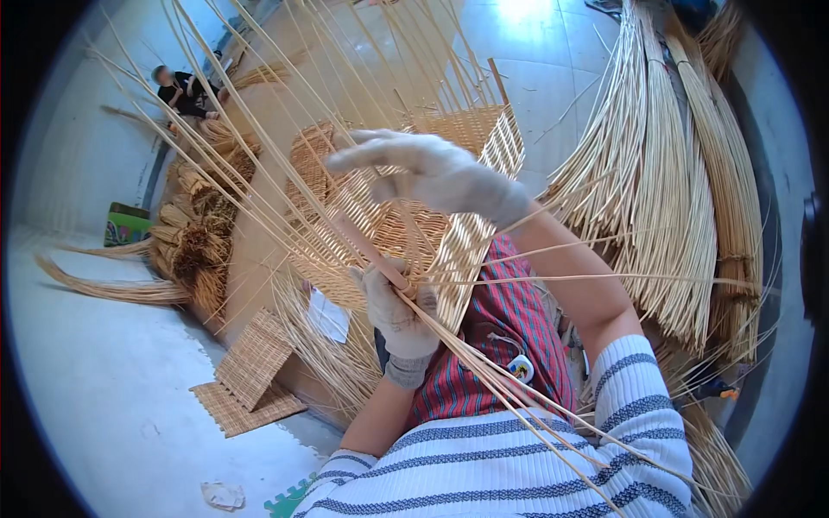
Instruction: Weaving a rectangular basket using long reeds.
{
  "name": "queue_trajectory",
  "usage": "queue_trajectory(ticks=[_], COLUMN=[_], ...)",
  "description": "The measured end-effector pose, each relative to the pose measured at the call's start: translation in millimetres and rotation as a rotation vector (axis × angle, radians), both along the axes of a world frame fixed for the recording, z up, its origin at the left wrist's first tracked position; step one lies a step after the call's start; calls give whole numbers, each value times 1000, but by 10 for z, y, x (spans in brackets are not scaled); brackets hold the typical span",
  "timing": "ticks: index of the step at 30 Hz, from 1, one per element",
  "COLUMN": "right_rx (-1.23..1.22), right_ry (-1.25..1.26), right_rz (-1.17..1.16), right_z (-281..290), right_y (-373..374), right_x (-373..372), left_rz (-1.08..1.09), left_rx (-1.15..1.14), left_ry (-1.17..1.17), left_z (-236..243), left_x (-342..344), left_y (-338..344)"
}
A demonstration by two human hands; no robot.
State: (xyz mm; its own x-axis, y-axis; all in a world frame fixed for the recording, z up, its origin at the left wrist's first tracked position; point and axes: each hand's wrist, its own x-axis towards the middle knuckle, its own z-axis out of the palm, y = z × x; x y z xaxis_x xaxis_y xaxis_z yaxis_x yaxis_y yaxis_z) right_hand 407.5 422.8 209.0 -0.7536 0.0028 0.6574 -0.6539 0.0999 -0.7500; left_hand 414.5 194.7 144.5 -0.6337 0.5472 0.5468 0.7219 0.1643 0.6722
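A partly woven wicker basket (484, 129) stands in front of me, tilted, with long pale canes rising from its far and left sides. My left hand (399, 315), in a whitish work glove, is closed round the basket's near corner, where a thicker stick (367, 242) and several thin canes (471, 356) come together. The loose cane ends run back across my lap and to the right. Above the basket's opening my right hand (432, 168), also gloved and slightly blurred, has its fingers stretched out and the thumb apart. Nothing shows in its grasp.
Tall bundles of pale canes (656, 190) lean at the right. At the left are bundled canes (194, 237), two flat woven panels (255, 358) and a green item (127, 224) by the wall. Another person (183, 91) sits at the far left. Loose canes (324, 363) lie beside my left arm.
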Motion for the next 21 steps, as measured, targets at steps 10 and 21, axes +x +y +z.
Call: queue_trajectory(ticks=[10, 21], right_rx=[21, 589], right_ry=[-819, -723], right_rz=[-876, -497], right_z=[-981, -687], right_y=[-38, -473], right_x=[699, 699], left_rz=[-34, -62], left_rx=[34, 103], left_ry=[-22, 142], left_z=[-100, -5], left_x=[17, 115], left_y=[47, 47])
